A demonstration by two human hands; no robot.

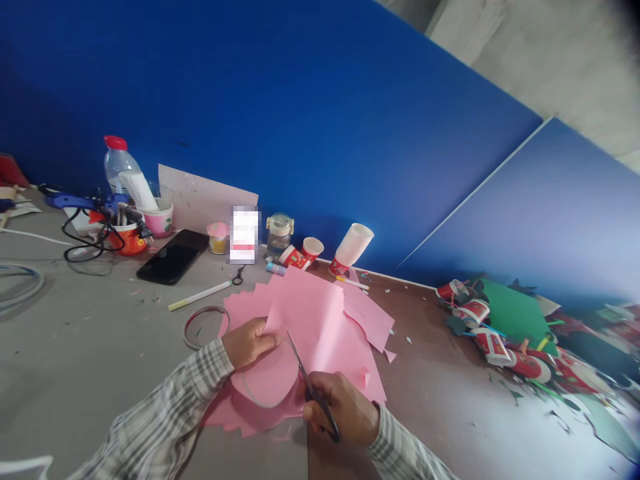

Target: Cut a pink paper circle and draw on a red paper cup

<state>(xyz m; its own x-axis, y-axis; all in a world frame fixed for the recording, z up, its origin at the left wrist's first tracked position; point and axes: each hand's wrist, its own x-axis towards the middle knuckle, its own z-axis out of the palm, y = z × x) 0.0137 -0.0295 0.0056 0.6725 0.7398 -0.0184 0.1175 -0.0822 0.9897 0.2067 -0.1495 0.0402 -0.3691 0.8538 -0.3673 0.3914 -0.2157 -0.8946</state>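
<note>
My left hand (251, 343) pinches a sheet of pink paper (303, 310) near its left edge, thumb on top. A curved pencil-like line and a rounded cut edge show on the lower part of that sheet. My right hand (340, 407) is closed around the dark handles of a pair of scissors (298, 357). Its blades point up and left and lie against the pink sheet, just right of my left thumb. Beneath both hands lies a stack of pink paper (250, 427) with uneven edges. A ring (206, 327) rests on the table left of the stack.
Behind the paper stand stacked paper cups (353, 247), a lidded jar (279, 233) and small scissors (239, 275). A marker (200, 295) and a phone (173, 257) lie left. A glue gun (85, 200) sits far left. Red cups and green paper (517, 313) pile up right.
</note>
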